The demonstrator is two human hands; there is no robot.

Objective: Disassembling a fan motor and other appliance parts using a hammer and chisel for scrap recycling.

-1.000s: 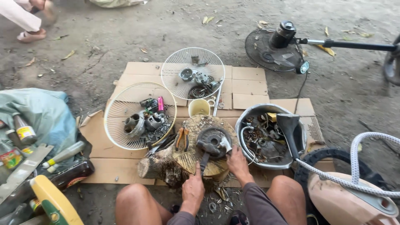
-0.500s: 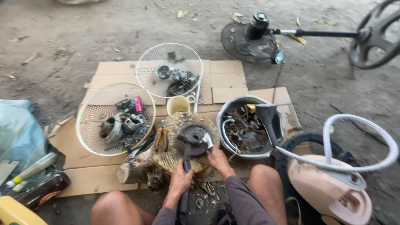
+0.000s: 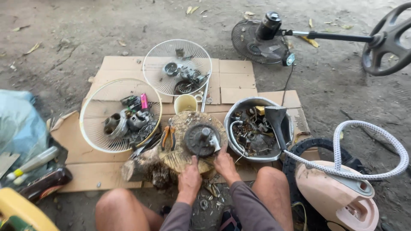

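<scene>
A dark round motor part (image 3: 202, 139) with a short shaft sits on top of a rough tree stump (image 3: 180, 159) between my knees. My left hand (image 3: 189, 179) rests on the stump's near edge and holds a thin dark tool pointed up at the motor part. My right hand (image 3: 224, 163) presses against the part's lower right side. Orange-handled pliers (image 3: 168, 136) lie on the stump's left side.
Two white wire fan guards (image 3: 121, 114) (image 3: 177, 67) hold metal parts on flattened cardboard (image 3: 239, 79). A yellow cup (image 3: 185, 103) stands behind the stump. A metal basin (image 3: 257, 128) of scrap, a pink vacuum cleaner (image 3: 336, 196) with hose, and a toppled fan (image 3: 265, 38) lie right. Bottles (image 3: 34, 162) lie left.
The view has swung left to right, so everything sits further left in frame. Both hands stay at the stump, the right one now closer against the motor part.
</scene>
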